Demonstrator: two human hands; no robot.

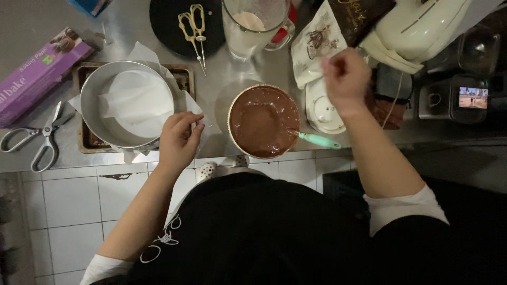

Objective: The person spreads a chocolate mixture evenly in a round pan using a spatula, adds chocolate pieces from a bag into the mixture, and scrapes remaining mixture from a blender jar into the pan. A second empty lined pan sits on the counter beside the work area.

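My left hand [178, 140] rests on the right rim of a round metal cake tin [92, 89] lined with white baking paper [137, 100], fingers curled over the paper's edge. Right of it stands a bowl [232, 108] full of brown chocolate batter [261, 119], with a teal-handled spatula [319, 140] leaning out of its right side. My right hand [346, 79] hovers above the counter behind the bowl, fingers pinched together, over a white packet [311, 45]. Whether it grips anything is unclear.
Steel scissors [37, 140] lie at the left edge beside a purple baking-paper box [37, 74]. Gold-handled scissors [194, 29] rest on a black disc. A glass jug [253, 24], a cream mixer [417, 29], a white lid [322, 108] and a small lit screen [472, 97] sit behind.
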